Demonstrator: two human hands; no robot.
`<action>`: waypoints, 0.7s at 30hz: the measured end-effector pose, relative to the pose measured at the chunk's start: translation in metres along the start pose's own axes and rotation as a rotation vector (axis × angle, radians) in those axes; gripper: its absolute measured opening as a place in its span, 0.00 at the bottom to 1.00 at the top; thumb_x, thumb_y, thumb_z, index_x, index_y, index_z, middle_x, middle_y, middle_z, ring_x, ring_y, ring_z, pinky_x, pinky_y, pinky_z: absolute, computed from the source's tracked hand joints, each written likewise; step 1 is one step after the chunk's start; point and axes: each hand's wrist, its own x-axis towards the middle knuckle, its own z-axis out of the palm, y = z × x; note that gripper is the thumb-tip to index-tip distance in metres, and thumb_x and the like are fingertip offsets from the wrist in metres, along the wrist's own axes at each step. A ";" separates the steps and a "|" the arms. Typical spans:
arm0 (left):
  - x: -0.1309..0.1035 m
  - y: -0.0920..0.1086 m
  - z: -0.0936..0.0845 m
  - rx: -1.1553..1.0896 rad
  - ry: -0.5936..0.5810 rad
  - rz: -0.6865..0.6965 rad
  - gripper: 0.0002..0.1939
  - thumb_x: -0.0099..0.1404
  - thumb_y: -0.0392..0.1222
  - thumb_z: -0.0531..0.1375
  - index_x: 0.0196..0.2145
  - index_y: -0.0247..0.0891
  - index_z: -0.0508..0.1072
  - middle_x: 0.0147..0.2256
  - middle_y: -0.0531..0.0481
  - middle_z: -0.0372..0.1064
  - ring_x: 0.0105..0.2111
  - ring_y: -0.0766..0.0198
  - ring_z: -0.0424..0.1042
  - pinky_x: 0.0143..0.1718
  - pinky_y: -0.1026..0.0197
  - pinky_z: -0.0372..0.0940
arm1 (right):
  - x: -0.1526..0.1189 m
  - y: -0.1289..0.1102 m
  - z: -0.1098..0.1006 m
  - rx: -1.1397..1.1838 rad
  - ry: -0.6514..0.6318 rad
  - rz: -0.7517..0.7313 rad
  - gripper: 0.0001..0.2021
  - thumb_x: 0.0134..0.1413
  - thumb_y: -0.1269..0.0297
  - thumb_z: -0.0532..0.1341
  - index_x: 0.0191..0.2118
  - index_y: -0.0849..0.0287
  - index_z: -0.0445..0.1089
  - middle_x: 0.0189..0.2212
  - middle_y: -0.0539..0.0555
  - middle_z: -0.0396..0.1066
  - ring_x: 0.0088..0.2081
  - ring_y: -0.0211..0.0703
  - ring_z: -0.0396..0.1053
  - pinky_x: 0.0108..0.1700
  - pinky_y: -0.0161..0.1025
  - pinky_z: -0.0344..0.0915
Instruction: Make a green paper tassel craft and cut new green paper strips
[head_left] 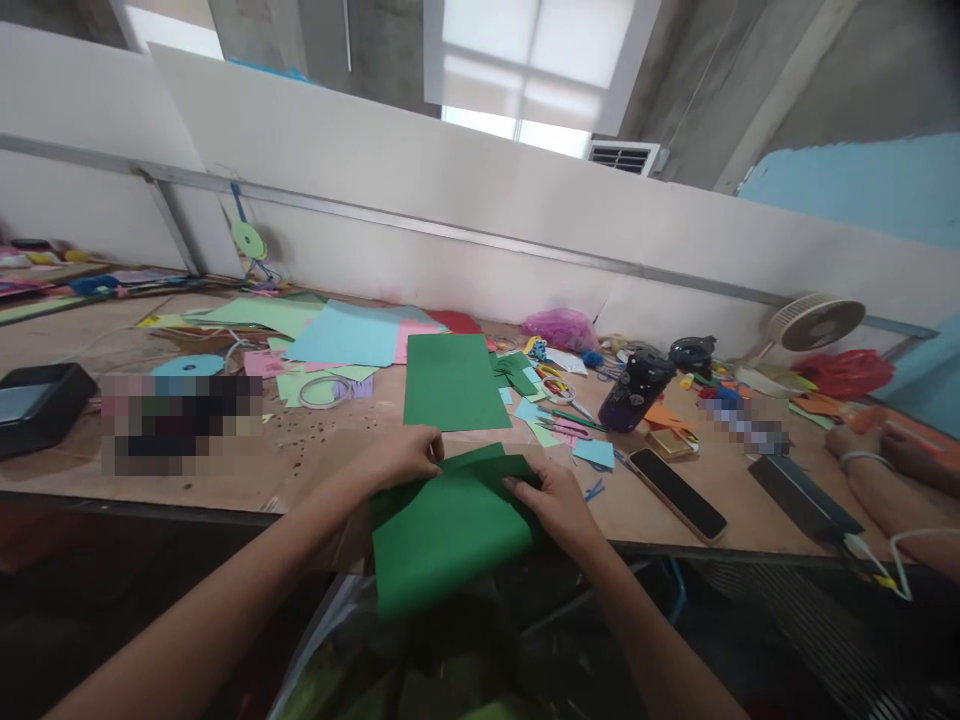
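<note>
Between my two hands is a green sheet of paper (450, 530), bent over on itself and hanging past the table's front edge. My left hand (405, 457) pinches its upper left part, thumb against the fingers. At the upper right, my right hand (551, 500) grips the same sheet, with the thumb on top and the fingers hidden behind it. Just beyond my hands, a second green sheet (456, 382) lies flat on the table (315, 455). Small green paper pieces (516, 373) lie to its right.
Light blue sheets (345, 335) lie at the back left, near a coiled white cable (325, 390). Rightward are yellow-handled scissors (553, 382), a dark tumbler (636, 390), a phone (677, 493) and a fan (816, 320). Another person's hands (862, 440) rest at the far right.
</note>
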 end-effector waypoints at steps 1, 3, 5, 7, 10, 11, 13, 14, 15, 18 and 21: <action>0.003 0.000 -0.006 -0.008 -0.010 0.010 0.08 0.51 0.39 0.58 0.31 0.38 0.72 0.30 0.50 0.73 0.31 0.58 0.71 0.28 0.63 0.60 | 0.007 0.001 -0.001 0.013 0.014 -0.008 0.13 0.56 0.62 0.60 0.45 0.54 0.77 0.40 0.52 0.78 0.41 0.51 0.72 0.44 0.43 0.67; 0.008 0.002 -0.021 -0.051 0.007 0.036 0.07 0.54 0.42 0.56 0.29 0.38 0.72 0.28 0.52 0.72 0.30 0.59 0.71 0.28 0.63 0.60 | 0.024 0.003 -0.004 0.029 0.059 -0.027 0.12 0.55 0.62 0.60 0.43 0.56 0.77 0.39 0.53 0.77 0.42 0.51 0.72 0.45 0.44 0.67; 0.013 0.006 -0.038 -0.138 0.078 0.068 0.11 0.56 0.47 0.56 0.31 0.39 0.73 0.29 0.52 0.73 0.32 0.59 0.71 0.29 0.63 0.61 | 0.046 0.005 -0.008 0.035 0.133 -0.081 0.11 0.53 0.62 0.62 0.40 0.57 0.77 0.45 0.56 0.75 0.47 0.53 0.70 0.49 0.46 0.65; 0.020 0.011 -0.053 -0.224 0.167 0.093 0.14 0.56 0.51 0.57 0.32 0.40 0.74 0.30 0.53 0.74 0.32 0.59 0.71 0.31 0.63 0.62 | 0.069 0.005 -0.014 0.072 0.210 -0.158 0.10 0.49 0.62 0.64 0.38 0.57 0.77 0.53 0.58 0.70 0.55 0.54 0.65 0.56 0.47 0.61; 0.030 0.019 -0.064 -0.270 0.257 0.123 0.14 0.55 0.53 0.59 0.33 0.41 0.77 0.31 0.54 0.75 0.32 0.59 0.71 0.32 0.63 0.63 | 0.096 0.004 -0.020 0.253 0.229 -0.159 0.12 0.45 0.60 0.67 0.38 0.57 0.77 0.50 0.57 0.72 0.54 0.54 0.66 0.56 0.48 0.61; 0.033 0.021 -0.064 -0.282 0.271 0.143 0.15 0.56 0.53 0.59 0.33 0.41 0.77 0.31 0.53 0.76 0.32 0.59 0.71 0.32 0.63 0.63 | 0.102 0.004 -0.021 0.338 0.208 -0.116 0.13 0.43 0.59 0.68 0.37 0.57 0.77 0.44 0.56 0.75 0.50 0.54 0.69 0.52 0.48 0.64; 0.039 0.023 -0.062 -0.316 0.292 0.185 0.15 0.57 0.53 0.59 0.33 0.41 0.78 0.31 0.53 0.76 0.32 0.59 0.71 0.31 0.63 0.62 | 0.109 0.007 -0.019 0.515 0.162 -0.004 0.15 0.39 0.58 0.70 0.36 0.57 0.76 0.34 0.53 0.77 0.39 0.53 0.73 0.43 0.47 0.69; 0.041 0.023 -0.060 -0.329 0.307 0.194 0.16 0.57 0.53 0.58 0.33 0.40 0.79 0.30 0.53 0.76 0.31 0.59 0.71 0.31 0.63 0.62 | 0.111 0.009 -0.017 0.593 0.154 0.041 0.16 0.37 0.57 0.71 0.35 0.56 0.75 0.31 0.52 0.77 0.35 0.51 0.73 0.39 0.46 0.69; 0.043 0.022 -0.057 -0.339 0.327 0.191 0.16 0.58 0.54 0.58 0.33 0.40 0.79 0.29 0.53 0.75 0.31 0.58 0.71 0.30 0.63 0.61 | 0.111 0.013 -0.015 0.653 0.163 0.065 0.16 0.36 0.58 0.72 0.35 0.56 0.75 0.30 0.51 0.77 0.32 0.51 0.73 0.37 0.45 0.69; 0.049 0.012 -0.047 -0.388 0.425 0.127 0.20 0.59 0.59 0.58 0.30 0.40 0.80 0.27 0.51 0.75 0.31 0.56 0.71 0.30 0.62 0.61 | 0.110 0.027 -0.009 0.722 0.271 0.039 0.16 0.36 0.60 0.72 0.35 0.56 0.74 0.32 0.51 0.78 0.33 0.50 0.73 0.37 0.44 0.69; 0.053 -0.003 -0.032 -0.592 0.543 0.086 0.22 0.58 0.62 0.59 0.30 0.40 0.80 0.31 0.50 0.77 0.35 0.54 0.73 0.33 0.62 0.63 | 0.110 0.041 -0.008 0.677 0.374 0.017 0.14 0.37 0.61 0.71 0.34 0.57 0.74 0.32 0.51 0.77 0.34 0.48 0.72 0.38 0.43 0.68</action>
